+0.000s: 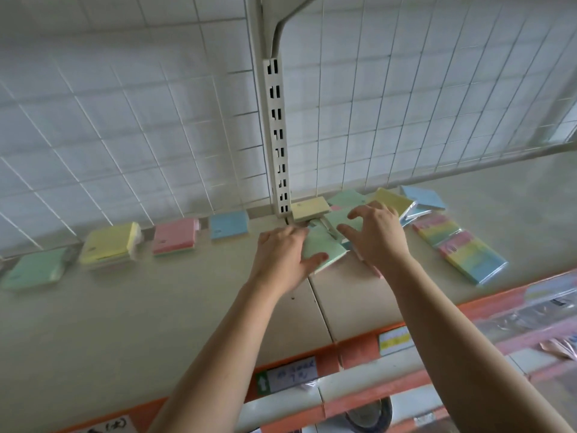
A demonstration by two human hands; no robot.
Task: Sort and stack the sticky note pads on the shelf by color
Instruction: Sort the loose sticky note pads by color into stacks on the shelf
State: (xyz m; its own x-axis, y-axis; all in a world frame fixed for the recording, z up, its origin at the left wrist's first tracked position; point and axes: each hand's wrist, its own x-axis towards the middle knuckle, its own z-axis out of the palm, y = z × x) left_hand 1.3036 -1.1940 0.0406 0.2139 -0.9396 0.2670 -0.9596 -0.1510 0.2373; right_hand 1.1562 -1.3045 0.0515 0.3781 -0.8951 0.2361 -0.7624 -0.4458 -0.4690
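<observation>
My left hand grips a green sticky note pad at the middle of the shelf, thumb on its near edge. My right hand hovers with spread, curled fingers over a loose pile of pads, above another green pad, holding nothing. A yellow pad lies by the upright post. Behind the right hand lie a yellow pad, a green pad and a blue pad. Along the back wall to the left sit a blue stack, a pink stack, a yellow stack and a green stack.
Two rainbow-striped pads lie at the right of the shelf. A slotted metal post and wire grid rise behind. The orange shelf edge carries price labels; lower shelves show below.
</observation>
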